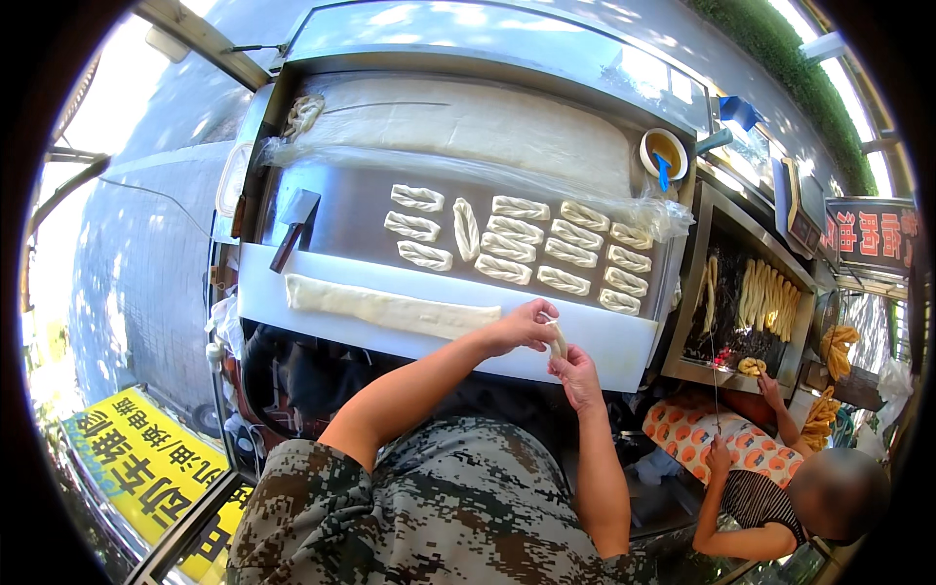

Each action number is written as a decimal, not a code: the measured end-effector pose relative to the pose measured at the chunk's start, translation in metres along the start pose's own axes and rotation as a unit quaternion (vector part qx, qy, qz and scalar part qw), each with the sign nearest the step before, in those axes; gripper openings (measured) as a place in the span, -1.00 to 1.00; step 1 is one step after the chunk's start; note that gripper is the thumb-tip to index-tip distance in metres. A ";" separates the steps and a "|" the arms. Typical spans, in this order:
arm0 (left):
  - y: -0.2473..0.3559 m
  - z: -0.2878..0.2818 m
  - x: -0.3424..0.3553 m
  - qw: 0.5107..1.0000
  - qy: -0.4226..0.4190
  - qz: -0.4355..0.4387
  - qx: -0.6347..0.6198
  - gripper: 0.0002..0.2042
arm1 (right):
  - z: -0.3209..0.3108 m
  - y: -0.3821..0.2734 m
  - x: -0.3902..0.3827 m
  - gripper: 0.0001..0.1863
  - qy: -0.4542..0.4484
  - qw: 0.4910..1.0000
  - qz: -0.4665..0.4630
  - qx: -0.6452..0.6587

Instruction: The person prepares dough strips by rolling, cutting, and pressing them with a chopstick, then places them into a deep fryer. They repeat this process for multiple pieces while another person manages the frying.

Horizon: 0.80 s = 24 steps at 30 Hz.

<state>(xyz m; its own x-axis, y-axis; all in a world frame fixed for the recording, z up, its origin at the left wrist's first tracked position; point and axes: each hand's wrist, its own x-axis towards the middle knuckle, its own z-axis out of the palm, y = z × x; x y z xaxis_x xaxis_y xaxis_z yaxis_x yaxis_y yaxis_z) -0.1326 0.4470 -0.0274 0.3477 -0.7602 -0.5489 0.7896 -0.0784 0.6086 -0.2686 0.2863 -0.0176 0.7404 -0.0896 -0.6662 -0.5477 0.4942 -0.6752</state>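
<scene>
In front of my body, a short piece of pale dough (557,341) is stretched between my two hands, above the white board (595,343). My left hand (524,328) pinches its upper end. At the lower end, my right hand (577,374) has its fingers closed on the dough. A long, flat dough strip (385,306) lies on the board to the left of my hands. Beyond the board, several twisted dough pieces (512,226) rest in uneven columns on the metal worktop (336,219).
A cleaver (296,224) lies at the left, its handle reaching the board. Plastic film partly covers a large dough slab (487,122) at the back. A bowl (647,146) holds yellow liquid and a blue utensil. At right, another person (726,444) works beside a fryer (704,341) holding dough sticks.
</scene>
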 end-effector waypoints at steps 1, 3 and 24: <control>0.006 0.002 -0.005 1.000 0.001 0.015 -0.001 -0.50 | -0.003 -0.002 0.003 -0.74 -0.023 0.999 0.027 0.022; 0.014 0.001 -0.012 0.999 0.002 0.045 0.009 -0.43 | 0.001 -0.002 0.011 -0.79 -0.015 0.998 0.035 0.041; 0.017 -0.026 -0.041 0.833 0.182 0.296 0.430 -0.44 | 0.090 0.008 0.044 -0.57 0.186 0.978 -0.028 0.086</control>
<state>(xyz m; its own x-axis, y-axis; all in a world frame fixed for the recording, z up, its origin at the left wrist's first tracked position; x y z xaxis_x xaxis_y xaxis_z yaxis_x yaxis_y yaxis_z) -0.1199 0.4937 -0.0096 0.8012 -0.5964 -0.0493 -0.1743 -0.3113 0.9342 -0.2053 0.3641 -0.0244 0.5562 -0.4138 -0.7207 -0.4126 0.6153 -0.6717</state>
